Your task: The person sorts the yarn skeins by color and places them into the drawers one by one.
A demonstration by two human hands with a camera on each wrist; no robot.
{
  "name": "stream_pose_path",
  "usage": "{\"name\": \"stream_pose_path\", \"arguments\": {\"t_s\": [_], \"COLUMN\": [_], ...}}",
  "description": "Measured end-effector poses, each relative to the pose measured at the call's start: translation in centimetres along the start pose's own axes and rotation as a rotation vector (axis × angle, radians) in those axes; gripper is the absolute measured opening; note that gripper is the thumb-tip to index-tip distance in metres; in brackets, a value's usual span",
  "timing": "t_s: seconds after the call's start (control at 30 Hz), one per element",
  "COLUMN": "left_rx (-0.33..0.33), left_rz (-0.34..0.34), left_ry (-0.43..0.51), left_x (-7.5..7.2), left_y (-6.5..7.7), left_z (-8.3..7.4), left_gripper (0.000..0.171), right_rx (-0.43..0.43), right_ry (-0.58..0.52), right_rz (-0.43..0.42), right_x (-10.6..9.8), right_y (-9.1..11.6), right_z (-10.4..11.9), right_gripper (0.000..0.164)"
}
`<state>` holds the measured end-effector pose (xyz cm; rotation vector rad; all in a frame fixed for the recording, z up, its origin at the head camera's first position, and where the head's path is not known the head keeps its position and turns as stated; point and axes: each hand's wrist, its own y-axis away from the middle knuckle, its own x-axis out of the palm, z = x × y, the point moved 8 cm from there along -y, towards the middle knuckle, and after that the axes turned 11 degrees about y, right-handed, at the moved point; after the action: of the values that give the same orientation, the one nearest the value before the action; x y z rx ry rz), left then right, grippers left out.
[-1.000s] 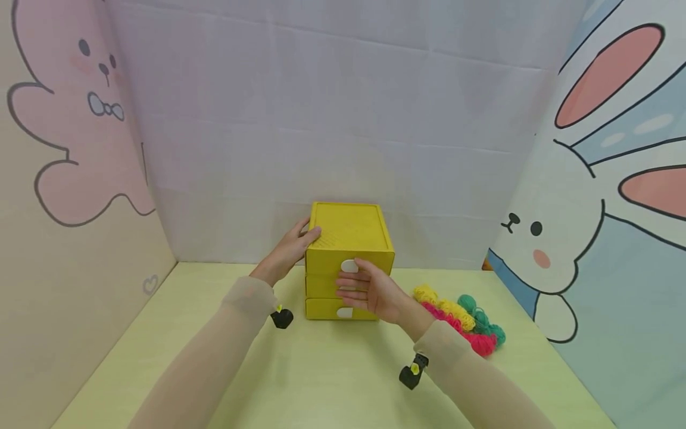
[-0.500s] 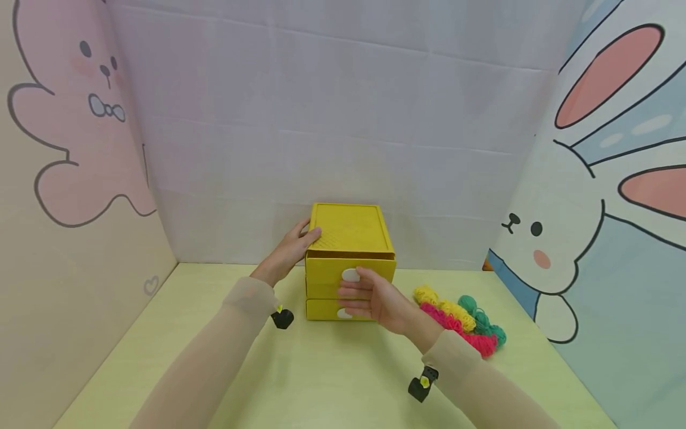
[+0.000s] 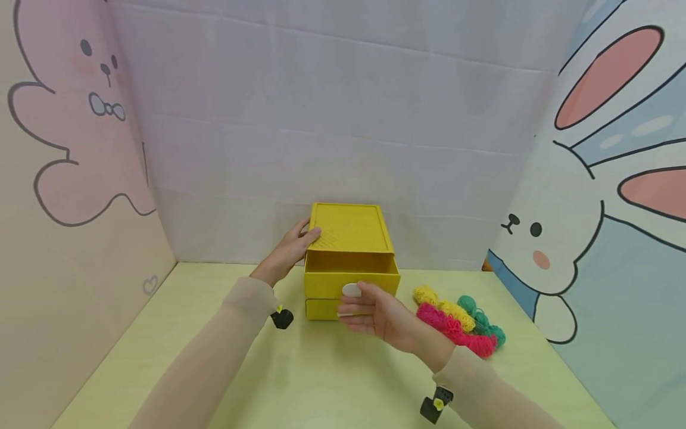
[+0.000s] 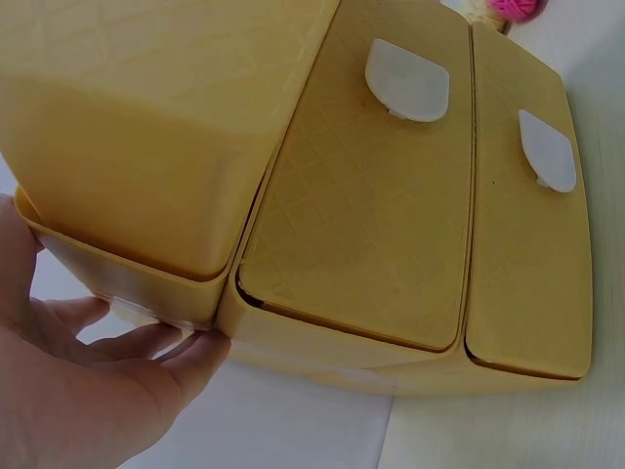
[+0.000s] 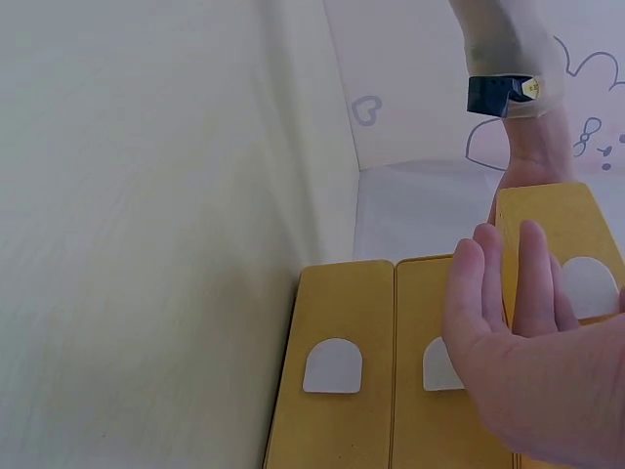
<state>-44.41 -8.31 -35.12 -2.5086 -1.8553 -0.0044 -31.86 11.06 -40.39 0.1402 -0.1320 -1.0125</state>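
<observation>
A yellow drawer cabinet (image 3: 351,229) with three stacked drawers stands near the back wall. Its top drawer (image 3: 324,281) is pulled partway out, and the part of its inside that shows is bare yellow. My right hand (image 3: 388,316) is at the front, thumb and forefinger at the white drawer knob (image 3: 351,290); the other fingers extend straight beside the drawer face. On the cabinet's left side lies my left hand (image 3: 284,253), its thumb over the top edge. In the left wrist view its fingers (image 4: 142,340) press the side wall. Both lower drawers (image 4: 361,186) are shut.
Skeins of yarn lie right of the cabinet: yellow (image 3: 458,314), pink (image 3: 479,345) and green (image 3: 480,322). The pale table (image 3: 321,381) is bounded by a white back cloth (image 3: 343,119) and side panels with cartoon animals.
The top drawer has come out from fully shut, toward the head camera. My right hand has moved back and slightly down with its knob. The left hand has stayed on the cabinet.
</observation>
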Motion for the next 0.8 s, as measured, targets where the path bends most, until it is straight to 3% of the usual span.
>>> {"name": "stream_pose_path", "arguments": {"t_s": [0.8], "left_rx": [-0.009], "left_rz": [-0.032], "left_ry": [-0.026], "left_x": [-0.2], "left_y": [-0.4], "left_z": [0.3], "left_gripper": [0.075], "right_rx": [0.052], "right_ry": [0.059], "right_rz": [0.066], "right_x": [1.6], "right_y": [3.0], "right_z": [-0.8], "right_gripper": [0.07]}}
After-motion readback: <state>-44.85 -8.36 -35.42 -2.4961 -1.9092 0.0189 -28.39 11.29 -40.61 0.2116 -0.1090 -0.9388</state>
